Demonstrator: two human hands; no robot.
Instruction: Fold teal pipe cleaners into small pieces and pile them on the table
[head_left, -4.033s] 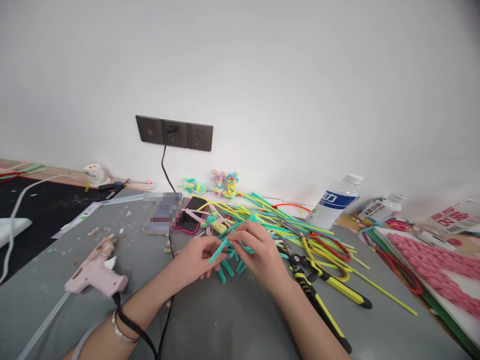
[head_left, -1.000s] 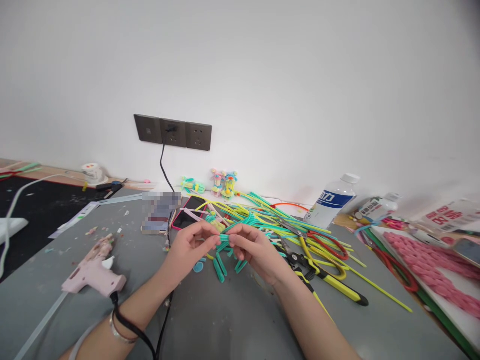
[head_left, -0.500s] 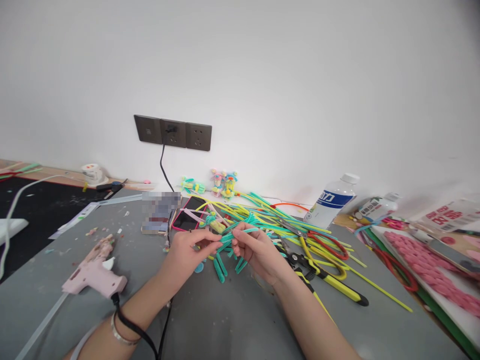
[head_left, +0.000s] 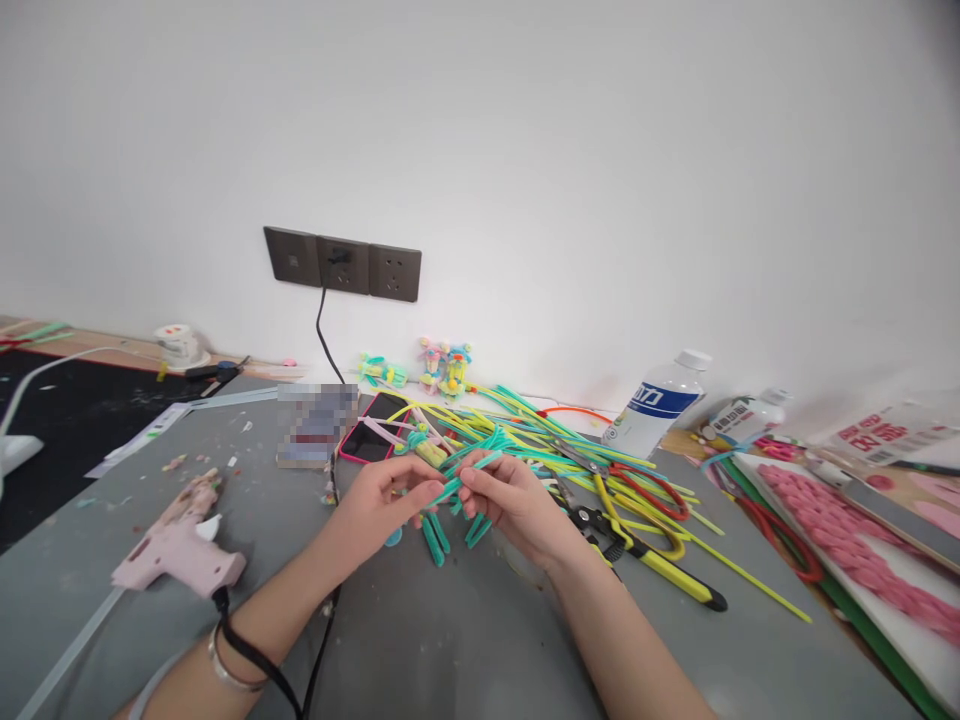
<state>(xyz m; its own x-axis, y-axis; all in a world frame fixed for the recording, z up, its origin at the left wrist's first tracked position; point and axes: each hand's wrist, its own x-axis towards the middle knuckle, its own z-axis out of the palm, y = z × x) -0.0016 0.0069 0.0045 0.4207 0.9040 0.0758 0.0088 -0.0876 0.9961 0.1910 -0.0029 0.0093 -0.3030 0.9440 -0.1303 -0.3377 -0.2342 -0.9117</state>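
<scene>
Left hand [head_left: 394, 502] and right hand [head_left: 510, 495] pinch teal fuzzy stems [head_left: 451, 488], frame centre; pliers [head_left: 645, 560] just beside right hand. Glue gun [head_left: 180, 540] lower left, bottle [head_left: 656, 405] right. Stem pile crowds behind.

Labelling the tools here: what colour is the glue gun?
The glue gun is pale pink; the head view shows it best.

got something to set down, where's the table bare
The table is bare between left forearm and right forearm, between glue gun and left forearm, and right of right forearm, nearer than pliers. Crowded beyond the hands: stems, phone.
</scene>
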